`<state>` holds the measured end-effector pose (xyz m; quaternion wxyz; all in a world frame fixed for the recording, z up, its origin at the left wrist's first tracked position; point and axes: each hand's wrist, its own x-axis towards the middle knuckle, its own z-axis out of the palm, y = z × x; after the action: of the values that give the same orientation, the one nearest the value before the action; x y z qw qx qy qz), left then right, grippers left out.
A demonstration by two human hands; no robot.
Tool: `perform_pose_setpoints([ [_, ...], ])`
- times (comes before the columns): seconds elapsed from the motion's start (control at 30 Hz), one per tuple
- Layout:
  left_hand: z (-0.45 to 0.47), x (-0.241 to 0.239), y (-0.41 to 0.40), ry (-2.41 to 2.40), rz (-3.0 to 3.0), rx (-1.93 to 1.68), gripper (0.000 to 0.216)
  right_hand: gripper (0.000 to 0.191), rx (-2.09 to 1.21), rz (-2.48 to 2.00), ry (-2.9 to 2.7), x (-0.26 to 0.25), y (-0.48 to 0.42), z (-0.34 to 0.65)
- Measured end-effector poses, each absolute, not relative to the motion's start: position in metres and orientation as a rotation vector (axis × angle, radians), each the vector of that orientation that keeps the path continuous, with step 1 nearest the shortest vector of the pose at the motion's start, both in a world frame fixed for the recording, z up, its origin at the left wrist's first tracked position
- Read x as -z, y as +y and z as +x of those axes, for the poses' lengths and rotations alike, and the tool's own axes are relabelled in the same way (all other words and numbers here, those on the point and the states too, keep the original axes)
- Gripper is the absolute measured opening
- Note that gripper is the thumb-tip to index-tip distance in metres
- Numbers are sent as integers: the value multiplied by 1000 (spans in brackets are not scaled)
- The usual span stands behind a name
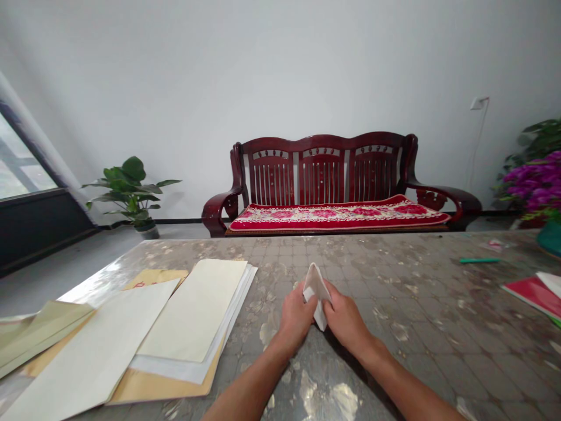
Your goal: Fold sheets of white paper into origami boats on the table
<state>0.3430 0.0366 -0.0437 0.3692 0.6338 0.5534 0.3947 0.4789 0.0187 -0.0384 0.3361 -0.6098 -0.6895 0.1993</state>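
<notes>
A small folded piece of white paper (317, 289) is held up just above the table, its sides parted into a pointed, pocket-like shape. My left hand (297, 311) grips its left side, the thumb pressing at the opening. On the opposite side my right hand (346, 316) is closed on the paper, with its thumb also near the opening. Both hands are close together over the middle of the table (280, 374). The fingers behind the paper are mostly hidden.
Cream paper sheets (199, 310) and brown envelopes (162, 383) lie in piles at the left. On the right are a green pen (480, 260), a red booklet (534, 295) and purple flowers (534, 178) in a teal pot. A wooden bench (319, 169) stands beyond the table.
</notes>
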Motion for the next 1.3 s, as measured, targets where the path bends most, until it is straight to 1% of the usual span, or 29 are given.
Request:
perform_pose_setpoints([
  [0.07, 342, 46, 36, 1463, 1691, -1000, 28, 56, -524, -1614, -1821, 41, 20, 477],
  [0.27, 339, 44, 36, 1463, 1733, -1007, 35, 58, -449, -1657, -1828, 44, 26, 479],
  [0.5, 334, 49, 38, 1476, 1709, -990, 40, 54, -450, -1734, -1857, 44, 28, 485],
  [0.63, 334, 51, 39, 1507, 1757, -969, 37, 49, -479, -1750, -1878, 43, 28, 484],
  [0.7, 333, 50, 39, 1531, 1790, -956, 35, 43, -449, -1762, -1912, 41, 26, 484],
  [0.8, 332, 47, 37, 1593, 1830, -900, 37, 36, -378, -1785, -1957, 40, 25, 486],
  [0.97, 330, 44, 37, 1740, 1900, -735, 35, 40, -385, -1823, -1962, 44, 28, 489],
  [1.1, 330, 49, 42, 1752, 1970, -735, 31, 38, -355, -1842, -1979, 47, 28, 488],
  [1.2, 330, 55, 45, 1719, 1998, -761, 28, 37, -259, -1759, -2006, 49, 26, 490],
  [1.3, 328, 59, 45, 1666, 2045, -821, 29, 42, -203, -1582, -2076, 52, 26, 495],
])
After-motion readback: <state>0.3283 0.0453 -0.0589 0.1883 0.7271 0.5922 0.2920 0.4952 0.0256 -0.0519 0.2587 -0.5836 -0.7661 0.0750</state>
